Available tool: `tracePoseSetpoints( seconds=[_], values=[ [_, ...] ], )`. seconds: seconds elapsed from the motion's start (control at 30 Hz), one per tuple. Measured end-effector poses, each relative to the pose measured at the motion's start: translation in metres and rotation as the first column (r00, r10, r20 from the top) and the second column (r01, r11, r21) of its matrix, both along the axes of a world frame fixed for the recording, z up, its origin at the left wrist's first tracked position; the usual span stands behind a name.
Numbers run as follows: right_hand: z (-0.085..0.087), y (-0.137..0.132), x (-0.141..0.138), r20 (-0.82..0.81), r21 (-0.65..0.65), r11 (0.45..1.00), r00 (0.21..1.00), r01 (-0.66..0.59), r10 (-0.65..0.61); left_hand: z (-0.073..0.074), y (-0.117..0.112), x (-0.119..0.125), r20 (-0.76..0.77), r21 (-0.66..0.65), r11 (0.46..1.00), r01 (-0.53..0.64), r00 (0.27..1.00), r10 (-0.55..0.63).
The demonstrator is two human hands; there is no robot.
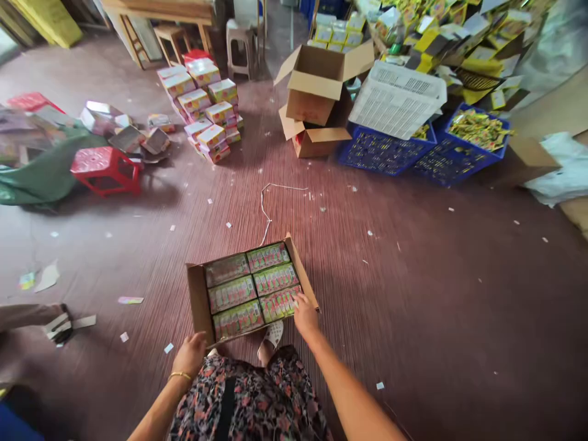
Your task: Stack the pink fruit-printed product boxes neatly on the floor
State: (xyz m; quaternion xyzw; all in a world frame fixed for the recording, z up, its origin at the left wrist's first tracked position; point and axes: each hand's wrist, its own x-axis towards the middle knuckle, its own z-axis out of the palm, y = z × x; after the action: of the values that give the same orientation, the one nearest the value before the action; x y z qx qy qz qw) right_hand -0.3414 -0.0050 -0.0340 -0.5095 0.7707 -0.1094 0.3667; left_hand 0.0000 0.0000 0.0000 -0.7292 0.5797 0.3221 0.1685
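Patterned skirt [257, 398] nearest; just ahead, the cardboard tray [196, 303] lies on the floor [413, 275], long axis left-right. Left hand [190, 354] clasps its near-left corner; right hand [305, 313] (well apart) rests open-fingered on the near-right packet [280, 304].

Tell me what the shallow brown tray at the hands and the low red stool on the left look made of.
The shallow brown tray looks like matte cardboard: plain brown walls, folded corners. The low red stool is probably moulded plastic, slightly glossy, with a patterned seat in one even colour.
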Motion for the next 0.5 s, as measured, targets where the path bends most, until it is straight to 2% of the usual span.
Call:
tracePoseSetpoints(
  seconds=[0.1, 0.2, 0.27, 0.33, 0.4, 0.5],
  values=[
    [-0.028, -0.030, -0.019, -0.117, -0.025, 0.999, 0.993, -0.024, 0.021, -0.036, -0.034, -0.011, 0.027, -0.041, 0.999, 0.028, 0.999, -0.027],
    [-0.058, -0.046, -0.043, -0.237, 0.023, 0.999, 0.971, -0.033, 0.037, -0.067, -0.054, -0.003, 0.136, -0.083, 0.996, 0.027, 0.991, -0.015],
    [-0.078, -0.050, -0.061, -0.319, 0.019, 1.000, 0.948, -0.003, 0.008, -0.085, -0.058, 0.015, 0.248, -0.139, 0.989, -0.059, 0.964, 0.092],
    [-0.099, -0.051, -0.079, -0.370, -0.010, 0.999, 0.928, 0.036, -0.037, -0.104, -0.057, 0.039, 0.296, -0.188, 0.961, -0.202, 0.921, 0.252],
    [-0.124, -0.054, -0.097, -0.387, -0.026, 0.997, 0.919, 0.079, -0.083, -0.128, -0.054, 0.063, 0.278, -0.172, 0.933, -0.317, 0.893, 0.355],
    [-0.166, -0.067, -0.125, -0.345, 0.029, 0.989, 0.930, 0.147, -0.128, -0.169, -0.055, 0.090, 0.200, -0.111, 0.916, -0.385, 0.894, 0.400]
  ],
)
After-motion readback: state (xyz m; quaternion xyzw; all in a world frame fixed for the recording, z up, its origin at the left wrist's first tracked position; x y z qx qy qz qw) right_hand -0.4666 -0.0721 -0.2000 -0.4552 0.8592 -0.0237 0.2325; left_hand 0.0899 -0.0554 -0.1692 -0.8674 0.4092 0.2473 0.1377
